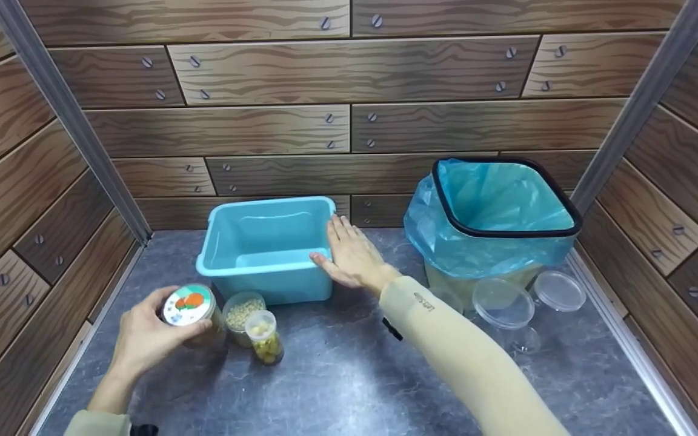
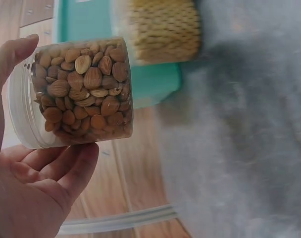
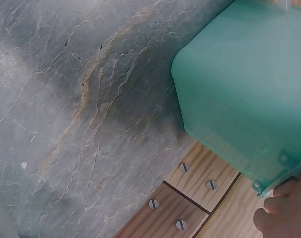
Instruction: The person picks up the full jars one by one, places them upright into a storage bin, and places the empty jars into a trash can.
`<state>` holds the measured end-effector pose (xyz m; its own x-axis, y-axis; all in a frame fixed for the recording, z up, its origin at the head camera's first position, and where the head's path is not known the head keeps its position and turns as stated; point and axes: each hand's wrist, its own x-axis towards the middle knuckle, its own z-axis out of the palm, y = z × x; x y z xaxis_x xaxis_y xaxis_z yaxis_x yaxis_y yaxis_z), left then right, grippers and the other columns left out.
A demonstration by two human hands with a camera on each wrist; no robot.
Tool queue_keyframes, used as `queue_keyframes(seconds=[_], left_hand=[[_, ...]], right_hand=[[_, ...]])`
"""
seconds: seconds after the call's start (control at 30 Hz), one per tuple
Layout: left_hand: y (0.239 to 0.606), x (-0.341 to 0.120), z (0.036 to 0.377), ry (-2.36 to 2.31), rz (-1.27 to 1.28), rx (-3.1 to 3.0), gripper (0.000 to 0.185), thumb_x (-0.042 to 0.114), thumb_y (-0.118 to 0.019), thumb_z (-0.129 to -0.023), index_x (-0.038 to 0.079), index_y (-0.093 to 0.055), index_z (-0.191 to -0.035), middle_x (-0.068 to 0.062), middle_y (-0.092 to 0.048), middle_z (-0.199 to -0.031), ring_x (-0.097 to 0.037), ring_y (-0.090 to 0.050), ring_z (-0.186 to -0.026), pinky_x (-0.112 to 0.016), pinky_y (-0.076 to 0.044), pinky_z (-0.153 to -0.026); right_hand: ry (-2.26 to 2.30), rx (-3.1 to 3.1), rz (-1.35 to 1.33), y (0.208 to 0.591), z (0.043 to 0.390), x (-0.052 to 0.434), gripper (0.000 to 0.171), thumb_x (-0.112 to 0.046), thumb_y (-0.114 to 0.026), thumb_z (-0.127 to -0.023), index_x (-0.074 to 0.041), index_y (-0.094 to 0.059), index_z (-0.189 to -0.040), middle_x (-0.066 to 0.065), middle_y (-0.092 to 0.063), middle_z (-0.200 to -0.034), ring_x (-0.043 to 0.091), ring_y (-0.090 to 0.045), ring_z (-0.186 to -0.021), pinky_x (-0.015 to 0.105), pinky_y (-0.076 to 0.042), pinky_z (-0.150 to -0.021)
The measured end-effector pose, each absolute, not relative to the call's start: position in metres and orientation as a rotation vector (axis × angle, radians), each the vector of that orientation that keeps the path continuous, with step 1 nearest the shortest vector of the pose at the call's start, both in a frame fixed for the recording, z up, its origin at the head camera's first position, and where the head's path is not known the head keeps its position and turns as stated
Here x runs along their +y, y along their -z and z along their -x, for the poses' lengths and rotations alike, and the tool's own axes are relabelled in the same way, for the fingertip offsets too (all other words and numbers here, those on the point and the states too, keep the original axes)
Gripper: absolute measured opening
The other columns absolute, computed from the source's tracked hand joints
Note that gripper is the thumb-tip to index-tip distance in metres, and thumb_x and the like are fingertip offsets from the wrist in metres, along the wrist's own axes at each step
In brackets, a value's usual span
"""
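Where bin (image 1: pixel 264 248) sits: grey marbled counter (image 1: pixel 349 375) (wood-plank walls)

Blue-bagged bin (image 1: pixel 500 212) at the countertop's (image 1: pixel 349 381) back right corner. Clear tub (image 1: pixel 502 303) and loose lid (image 1: pixel 560 290) just in front of it, near the right edge. Two small jars (image 1: pixel 255 327) front left, side by side.

Only one bit of print shows — small dark lettering on the right sleeve (image 1: pixel 425 301), centre of the head view — too small to read.
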<state>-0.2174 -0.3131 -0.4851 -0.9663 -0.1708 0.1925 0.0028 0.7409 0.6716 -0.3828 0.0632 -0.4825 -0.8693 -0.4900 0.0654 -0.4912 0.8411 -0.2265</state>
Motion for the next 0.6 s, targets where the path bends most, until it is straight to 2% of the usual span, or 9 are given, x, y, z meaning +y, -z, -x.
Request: queue_keyframes(seconds=[0.17,0.3,0.6], left_hand=[[0.454,-0.311,0.226,1.078,-0.034,-2.683,0.092,0.044,-0.105,-0.077,0.001,-0.066,-0.149,-0.024,-0.079,-0.133,-0.03,-0.077,-0.112,-0.017,-0.055,-0.086],[0.43,-0.305,0.235,1.088,0.057,-2.669,0.091,0.04,-0.106,-0.077,-0.001,-0.066,-0.148,-0.024,-0.079,-0.132,-0.03,-0.076,-0.112,-0.015,-0.054,-0.086],[0.393,-0.288,0.264,1.048,0.116,-2.651,0.085,0.044,-0.105,-0.077,0.004,-0.071,-0.144,-0.018,-0.082,-0.127,-0.028,-0.074,-0.109,-0.023,-0.053,-0.088]], right_hand=[[-0.36,-2.994,-0.803,0.482,0.384,0.063,0.097,-0.069,-0.031,-0.116,0.004,-0.018,-0.178,0.024,-0.013,-0.189,0.041,-0.013,-0.179,0.054,-0.016,-0.146],[-0.352,-2.995,-0.802,0.482,0.384,0.063,0.098,-0.07,-0.031,-0.116,0.004,-0.018,-0.178,0.024,-0.013,-0.189,0.041,-0.013,-0.178,0.054,-0.016,-0.146],[-0.319,-2.998,-0.806,0.483,0.383,0.062,0.099,-0.073,-0.027,-0.115,0.004,-0.017,-0.178,0.024,-0.012,-0.189,0.041,-0.013,-0.178,0.054,-0.016,-0.146]])
